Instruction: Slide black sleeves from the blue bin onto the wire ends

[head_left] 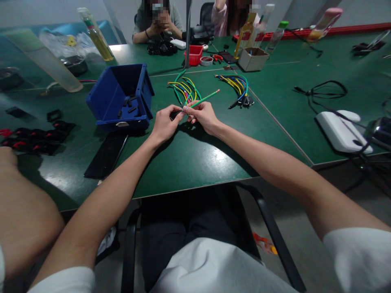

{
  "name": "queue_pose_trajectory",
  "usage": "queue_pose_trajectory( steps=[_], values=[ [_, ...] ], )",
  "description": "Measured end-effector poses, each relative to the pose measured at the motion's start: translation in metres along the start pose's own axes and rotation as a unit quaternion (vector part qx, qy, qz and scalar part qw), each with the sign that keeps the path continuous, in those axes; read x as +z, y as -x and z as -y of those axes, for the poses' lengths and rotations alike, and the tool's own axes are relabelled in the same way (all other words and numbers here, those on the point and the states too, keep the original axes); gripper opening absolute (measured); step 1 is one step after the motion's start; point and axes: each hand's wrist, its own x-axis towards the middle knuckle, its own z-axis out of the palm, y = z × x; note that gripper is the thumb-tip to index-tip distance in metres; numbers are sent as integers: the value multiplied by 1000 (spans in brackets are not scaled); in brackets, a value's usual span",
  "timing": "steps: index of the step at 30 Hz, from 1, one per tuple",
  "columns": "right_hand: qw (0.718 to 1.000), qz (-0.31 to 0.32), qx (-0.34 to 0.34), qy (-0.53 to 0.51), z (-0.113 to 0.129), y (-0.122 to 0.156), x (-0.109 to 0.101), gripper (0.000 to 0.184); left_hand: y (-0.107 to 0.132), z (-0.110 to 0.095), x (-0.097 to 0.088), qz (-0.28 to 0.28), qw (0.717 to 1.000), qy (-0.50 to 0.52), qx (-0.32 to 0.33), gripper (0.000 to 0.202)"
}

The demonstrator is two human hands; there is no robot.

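My left hand (165,122) is closed in a pinch on a small black part (176,115) above the green table (189,154). My right hand (204,116) is closed on a green and yellow wire (205,98) whose free end points up and to the right. The two hands meet fingertip to fingertip. Just behind them lies a loose bundle of green, yellow and blue wires (184,89). A blue plastic bin (122,95) tipped toward me stands left of my hands, with small black parts inside.
A second wire bundle with black connectors (238,87) lies to the right. A cardboard box (253,59), red tray (194,55), tape roll (206,61) and bottles stand behind. White device (340,130) with cables at right. Black parts (33,138) at left. Two people sit opposite; another person's arm (21,211) is at left.
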Motion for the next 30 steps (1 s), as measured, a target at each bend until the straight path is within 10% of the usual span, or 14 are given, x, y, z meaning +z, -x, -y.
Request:
queue_pose_trajectory(
  steps=[13,30],
  values=[
    [999,-35,9,10,2,2,1,44,-4,3,-3,49,970,209,-114,41],
    [998,-57,35,-17,6,3,2,41,-6,3,-4,62,965,221,-124,47]
  ],
)
